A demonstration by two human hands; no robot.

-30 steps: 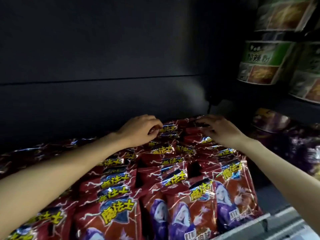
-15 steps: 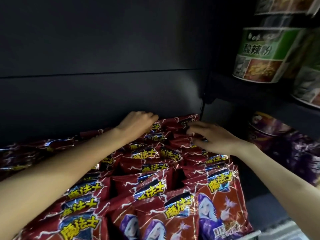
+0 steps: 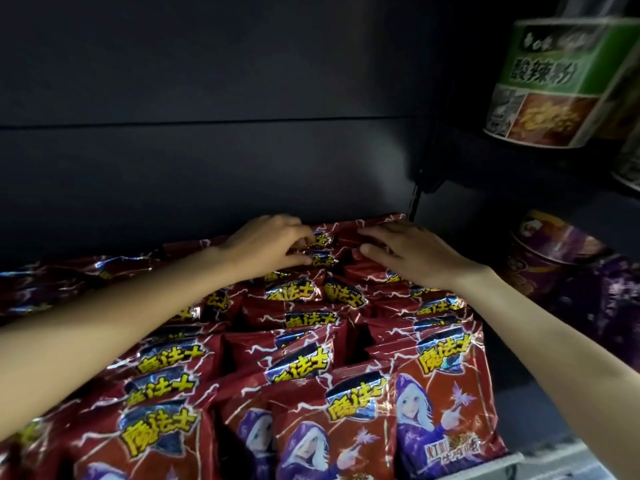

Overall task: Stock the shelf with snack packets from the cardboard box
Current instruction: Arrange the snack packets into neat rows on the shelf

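Note:
Red snack packets (image 3: 300, 363) with yellow lettering stand in several tight rows across the dark shelf. Both my arms reach to the back row. My left hand (image 3: 266, 249) has its fingers and thumb curled round the top of a rear snack packet (image 3: 323, 252). A short gap to its right, my right hand (image 3: 414, 256) lies on the back-right packets (image 3: 377, 223) with fingers stretched out, pressing them. The cardboard box is out of view.
The dark back panel (image 3: 207, 168) stands right behind the last row. Green-labelled noodle tubs (image 3: 554, 81) sit on a higher shelf at the right, purple bowls (image 3: 561, 251) below them. The pale front rail (image 3: 554, 462) runs along the lower right.
Both hands stay at the back row; the right hand has shifted left and flattened onto the packets, and the left fingers have closed on a packet top. The camera has moved closer.

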